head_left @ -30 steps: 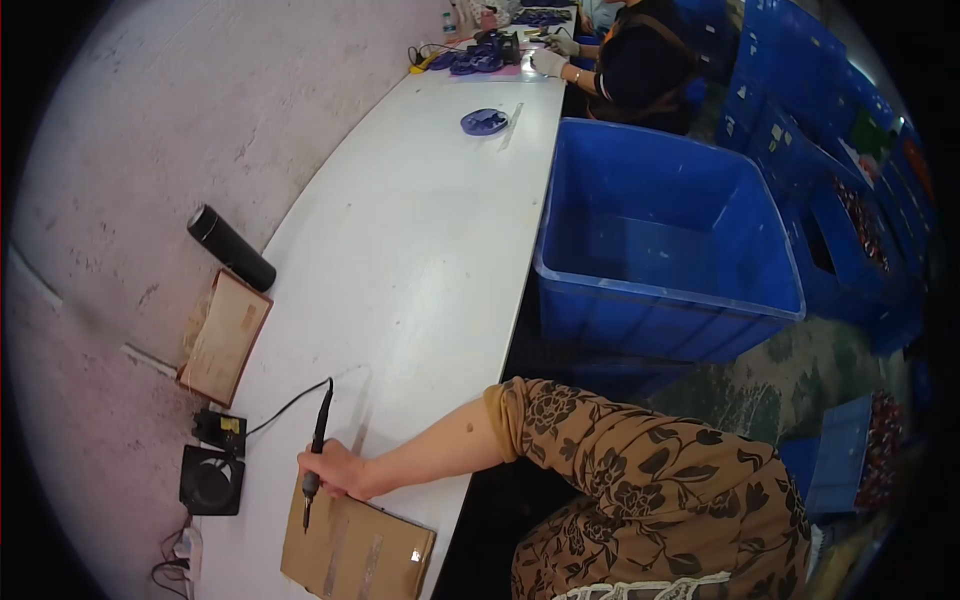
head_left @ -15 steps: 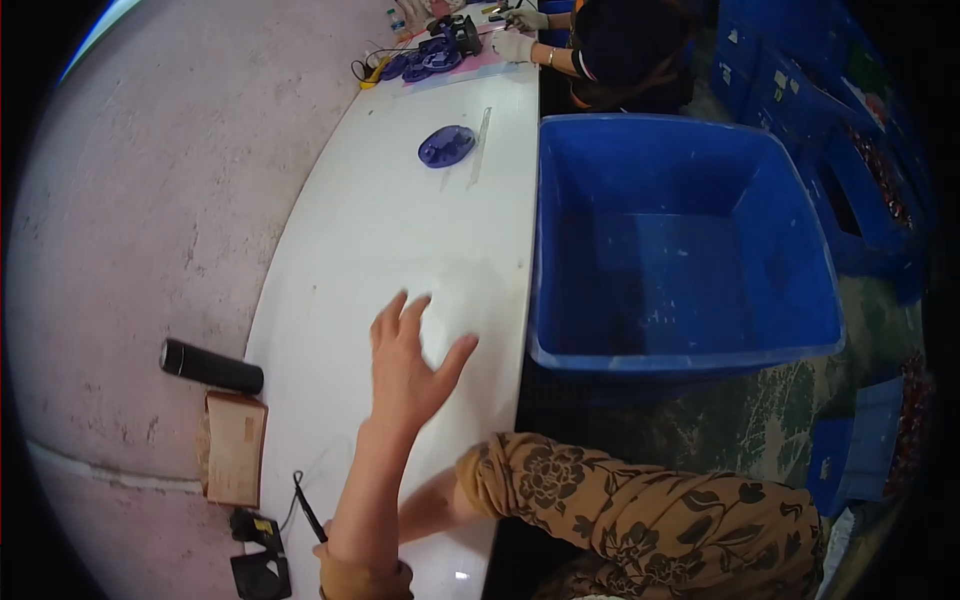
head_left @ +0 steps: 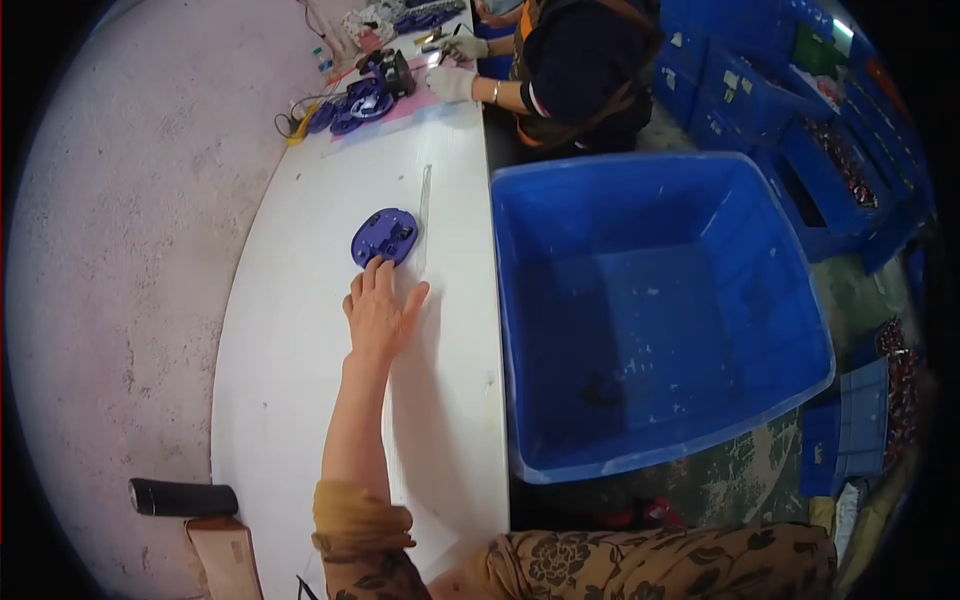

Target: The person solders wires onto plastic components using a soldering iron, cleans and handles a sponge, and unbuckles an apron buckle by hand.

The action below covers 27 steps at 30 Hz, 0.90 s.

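Observation:
My left hand (head_left: 378, 312) reaches forward over the white table, palm down, fingers stretched and thumb held apart. Its fingertips are at the near edge of a purple oval plastic casing (head_left: 385, 237); whether they touch it I cannot tell. Dark small parts show inside the casing. My right sleeve (head_left: 640, 562) crosses the bottom of the view, and the right hand itself is out of sight. The tip of a thin black tool (head_left: 305, 588) shows at the lower edge.
A large blue bin (head_left: 660, 330) stands against the table's right side. A co-worker (head_left: 580, 75) in white gloves sits beyond it, near more purple parts (head_left: 350, 108). A black flask (head_left: 183, 497) and a cardboard box (head_left: 224, 560) lie by the wall. Blue crates (head_left: 720, 90) stand at right.
My left hand has moved forward to the purple casing. The view has shifted forward, and my right hand with the black tool has dropped out of the frame.

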{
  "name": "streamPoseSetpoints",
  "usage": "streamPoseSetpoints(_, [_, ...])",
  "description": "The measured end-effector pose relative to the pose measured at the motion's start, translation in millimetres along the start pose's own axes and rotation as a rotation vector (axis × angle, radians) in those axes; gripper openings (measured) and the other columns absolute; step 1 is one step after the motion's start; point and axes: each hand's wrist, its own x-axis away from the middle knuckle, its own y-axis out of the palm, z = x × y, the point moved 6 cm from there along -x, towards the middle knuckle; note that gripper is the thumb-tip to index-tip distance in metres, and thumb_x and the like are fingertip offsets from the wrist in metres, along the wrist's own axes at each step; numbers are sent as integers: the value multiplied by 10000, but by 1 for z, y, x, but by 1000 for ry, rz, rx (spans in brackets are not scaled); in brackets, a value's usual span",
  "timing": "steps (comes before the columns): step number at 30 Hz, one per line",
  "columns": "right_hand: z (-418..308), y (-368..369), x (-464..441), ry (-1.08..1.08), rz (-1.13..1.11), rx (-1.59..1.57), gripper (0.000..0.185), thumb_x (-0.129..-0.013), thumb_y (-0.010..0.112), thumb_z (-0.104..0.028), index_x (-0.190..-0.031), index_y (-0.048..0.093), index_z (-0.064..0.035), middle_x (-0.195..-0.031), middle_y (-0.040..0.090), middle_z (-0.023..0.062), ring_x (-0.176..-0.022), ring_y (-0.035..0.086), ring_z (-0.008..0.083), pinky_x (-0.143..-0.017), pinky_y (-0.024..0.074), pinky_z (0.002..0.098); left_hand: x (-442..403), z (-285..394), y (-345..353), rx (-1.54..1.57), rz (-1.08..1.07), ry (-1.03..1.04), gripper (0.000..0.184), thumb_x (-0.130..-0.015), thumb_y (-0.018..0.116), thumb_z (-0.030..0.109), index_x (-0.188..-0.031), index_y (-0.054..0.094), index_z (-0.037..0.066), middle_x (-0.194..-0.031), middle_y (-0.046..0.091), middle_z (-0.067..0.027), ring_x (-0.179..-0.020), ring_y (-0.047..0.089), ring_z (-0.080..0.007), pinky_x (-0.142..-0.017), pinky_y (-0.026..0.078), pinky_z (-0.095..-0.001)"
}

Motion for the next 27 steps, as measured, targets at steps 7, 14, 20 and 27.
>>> streamPoseSetpoints(7, [27, 73, -7, -298, -165, 217, 338, -849, 505, -315, -666, 515, -31, -591, 417, 47, -581, 416, 198, -583, 379, 306, 148, 8, -55, 22, 71, -101, 353, -776, 638, 374, -957, 592, 75, -1139, 515, -139, -1070, 436, -330, -892, 317, -453])
streamPoseSetpoints(14, [55, 73, -4, 67, 32, -64, 221, -806, 510, -238, -628, 470, -116, -526, 382, -24, -429, 327, 107, -369, 272, 289, 200, 14, -65, 89, 35, -825, 904, -579, 672, 634, -1196, 489, -1, -1262, 378, -295, -1235, 280, -413, -951, 229, -612])
streamPoseSetpoints(20, [13, 72, 18, 294, 47, -208, 180, -760, 567, -205, -628, 475, -123, -455, 319, -48, -336, 249, 48, -326, 213, 216, 246, 24, -55, -48, -142, -750, 895, -587, 665, 541, -1335, 401, 126, -1407, 200, -281, -1287, 102, -521, -895, 145, -739])
streamPoseSetpoints(27, [10, 78, 23, 282, 70, -282, 145, -774, 567, -187, -682, 493, -103, -482, 367, -44, -349, 197, 47, -337, 174, 207, 280, 1, -33, -18, -35, -538, 686, -557, 701, 372, -1129, 559, 20, -1273, 363, -287, -1224, 237, -505, -973, 226, -598])
